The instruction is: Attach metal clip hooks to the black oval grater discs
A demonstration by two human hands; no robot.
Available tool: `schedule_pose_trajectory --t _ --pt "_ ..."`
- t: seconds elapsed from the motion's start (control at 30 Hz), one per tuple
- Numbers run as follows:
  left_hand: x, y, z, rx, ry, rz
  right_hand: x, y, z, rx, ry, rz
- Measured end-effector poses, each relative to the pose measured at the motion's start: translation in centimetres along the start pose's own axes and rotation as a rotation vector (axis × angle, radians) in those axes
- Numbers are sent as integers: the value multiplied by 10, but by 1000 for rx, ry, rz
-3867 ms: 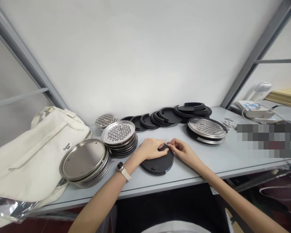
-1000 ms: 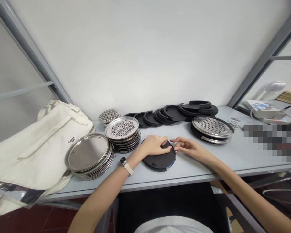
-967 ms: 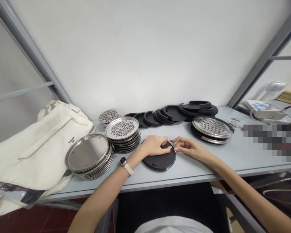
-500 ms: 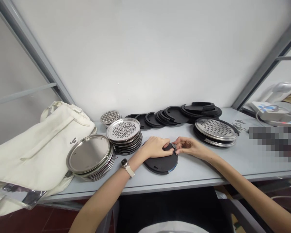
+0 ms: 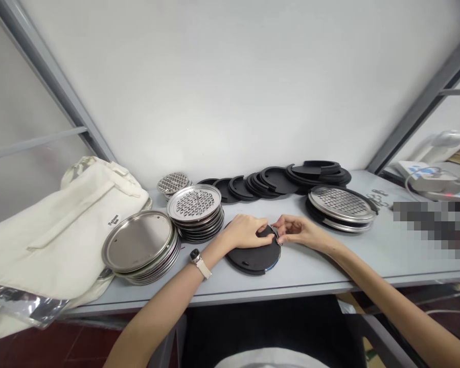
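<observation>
A round black disc (image 5: 255,259) with a partly raised rim lies on the table in front of me. My left hand (image 5: 247,232) grips its upper edge, the thumb across the top face and the fingers bent over the far side. At the disc's right edge, my right hand (image 5: 293,230) pinches a small metal piece (image 5: 275,231) between thumb and fingertips. The fingers cover most of that piece, so its shape is unclear. To the left of my left hand stands a stack of metal grater discs (image 5: 194,203).
Plain metal discs (image 5: 138,243) are stacked left, beside a cream bag (image 5: 65,230). Small grater discs (image 5: 173,183) and several black discs (image 5: 278,180) line the wall. On the right are slotted metal discs (image 5: 341,203), small metal pieces (image 5: 377,198) and a white device (image 5: 425,176).
Both hands stay at the same spots on the black disc, with barely any finger movement. The view has shifted very slightly.
</observation>
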State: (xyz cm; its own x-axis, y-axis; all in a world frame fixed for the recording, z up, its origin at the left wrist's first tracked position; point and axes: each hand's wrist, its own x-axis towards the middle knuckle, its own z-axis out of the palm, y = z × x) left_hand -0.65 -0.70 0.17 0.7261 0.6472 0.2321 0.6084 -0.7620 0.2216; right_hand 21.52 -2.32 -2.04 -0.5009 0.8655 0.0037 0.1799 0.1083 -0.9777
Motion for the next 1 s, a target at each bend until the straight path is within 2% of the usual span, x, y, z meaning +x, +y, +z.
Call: schedule_pose_trajectory --t 0.37,0.67,1.0 --pt "1 1 1 10 3 -7 0 -4 5 -48 -3 -11" --pt "1 2 -2 28 -32 -33 -6 -2 -3 -76 55 -7" --pt "1 2 -3 13 -23 -19 -4 -4 -3 -128 12 28"
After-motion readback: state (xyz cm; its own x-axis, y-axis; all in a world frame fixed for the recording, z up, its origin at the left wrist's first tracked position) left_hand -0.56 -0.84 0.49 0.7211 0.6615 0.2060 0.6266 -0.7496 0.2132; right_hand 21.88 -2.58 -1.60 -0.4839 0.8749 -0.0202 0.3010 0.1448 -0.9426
